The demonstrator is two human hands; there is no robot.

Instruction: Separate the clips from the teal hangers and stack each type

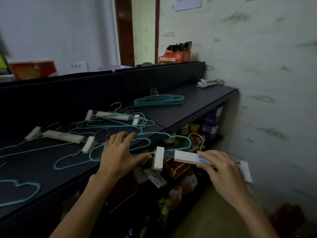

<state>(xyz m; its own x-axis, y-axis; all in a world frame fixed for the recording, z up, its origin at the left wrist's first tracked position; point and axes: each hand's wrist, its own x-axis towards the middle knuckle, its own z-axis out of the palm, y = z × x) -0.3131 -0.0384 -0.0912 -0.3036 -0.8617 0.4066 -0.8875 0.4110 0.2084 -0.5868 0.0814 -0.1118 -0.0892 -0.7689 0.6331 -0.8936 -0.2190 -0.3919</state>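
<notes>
Two hands are seen at the front edge of the dark shelf (188, 107); the right hand (221, 170) pinches the white clip hanger (187, 157) beyond that edge, while the left hand (120, 155), fingers spread, is pressed on a teal hanger (96, 150) at the edge. Loose teal hangers and two more clip hangers (58, 135) are strewn further back toward the left; a stack of teal hangers (158, 100) is laid near the far right corner.
</notes>
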